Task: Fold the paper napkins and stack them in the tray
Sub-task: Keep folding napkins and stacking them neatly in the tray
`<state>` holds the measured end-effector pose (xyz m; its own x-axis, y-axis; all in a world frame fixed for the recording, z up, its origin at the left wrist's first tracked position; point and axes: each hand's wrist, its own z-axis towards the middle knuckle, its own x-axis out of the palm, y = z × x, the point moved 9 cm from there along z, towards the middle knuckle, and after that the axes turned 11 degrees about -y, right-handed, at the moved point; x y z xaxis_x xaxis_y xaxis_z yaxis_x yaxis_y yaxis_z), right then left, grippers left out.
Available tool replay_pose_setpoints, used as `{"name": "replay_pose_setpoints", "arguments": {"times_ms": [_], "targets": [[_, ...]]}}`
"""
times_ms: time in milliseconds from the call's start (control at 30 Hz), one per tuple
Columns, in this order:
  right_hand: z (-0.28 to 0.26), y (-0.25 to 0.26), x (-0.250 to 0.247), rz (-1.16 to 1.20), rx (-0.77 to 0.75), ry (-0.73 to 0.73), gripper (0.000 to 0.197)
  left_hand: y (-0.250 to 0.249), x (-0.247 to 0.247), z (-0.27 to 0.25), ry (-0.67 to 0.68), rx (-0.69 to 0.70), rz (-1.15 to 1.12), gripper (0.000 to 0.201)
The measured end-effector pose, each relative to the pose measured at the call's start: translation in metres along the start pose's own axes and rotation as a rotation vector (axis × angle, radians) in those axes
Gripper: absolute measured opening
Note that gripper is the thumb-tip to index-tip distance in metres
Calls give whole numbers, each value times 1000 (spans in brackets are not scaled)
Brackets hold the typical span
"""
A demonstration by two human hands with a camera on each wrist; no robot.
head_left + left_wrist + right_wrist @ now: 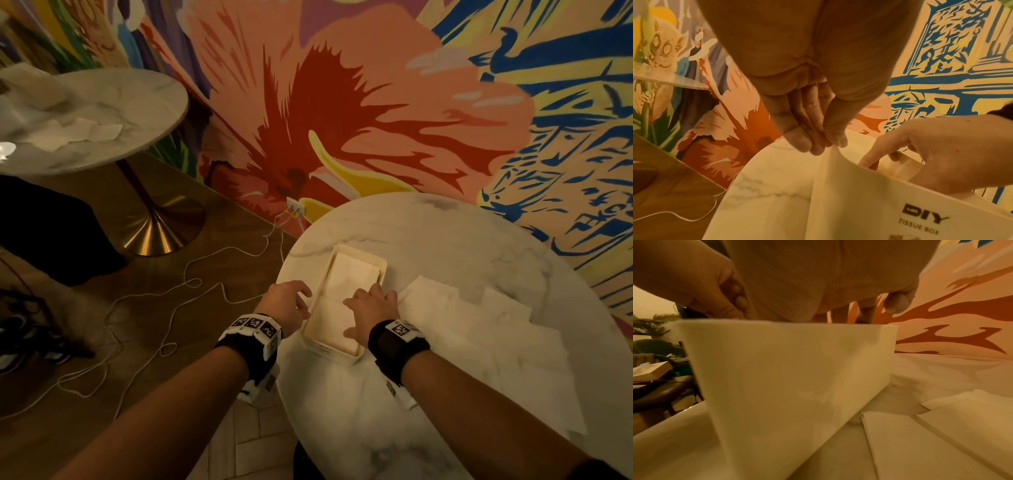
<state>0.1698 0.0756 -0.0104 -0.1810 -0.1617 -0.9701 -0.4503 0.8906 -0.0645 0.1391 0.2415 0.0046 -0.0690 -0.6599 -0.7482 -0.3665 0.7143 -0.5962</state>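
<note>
A cream tissue-box tray (359,253) stands on the round marble table (445,233), holding folded white napkins (352,274). My right hand (363,301) reaches into the tray with its fingers spread, pressing down on the napkins. My left hand (301,298) is at the tray's left side, its straight fingers (818,144) touching the rim. In the left wrist view the tray wall (869,194) carries a "DIY TISSUE BOX" label, and the right hand (920,154) dips inside. The right wrist view is mostly tray wall (797,369); the fingertips are hidden behind it.
Several loose flat napkins (479,329) lie spread to the right of the tray, seen close in the right wrist view (910,443). The table's edge is just left of the tray. A second marble table (102,102) with napkins stands back left; white cables (205,274) trail over the floor.
</note>
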Motion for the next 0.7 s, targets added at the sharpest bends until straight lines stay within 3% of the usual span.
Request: {"name": "replay_pose_setpoints", "arguments": {"times_ms": [200,333,433,533,700], "targets": [[-4,0,-11,64,6,-70,57,-5,-6,-4,-30,21,63,38],[-15,-24,-34,375,120,-281,47,-32,-16,-8,-145,132,124,39],[-27,-62,-33,640,279,-362,35,-65,-10,-11,-194,225,71,34],[-45,-105,-15,788,424,-356,29,-102,13,-17,-171,316,17,30],[-94,-176,35,823,665,-250,31,-151,76,-29,-16,376,-108,25]]}}
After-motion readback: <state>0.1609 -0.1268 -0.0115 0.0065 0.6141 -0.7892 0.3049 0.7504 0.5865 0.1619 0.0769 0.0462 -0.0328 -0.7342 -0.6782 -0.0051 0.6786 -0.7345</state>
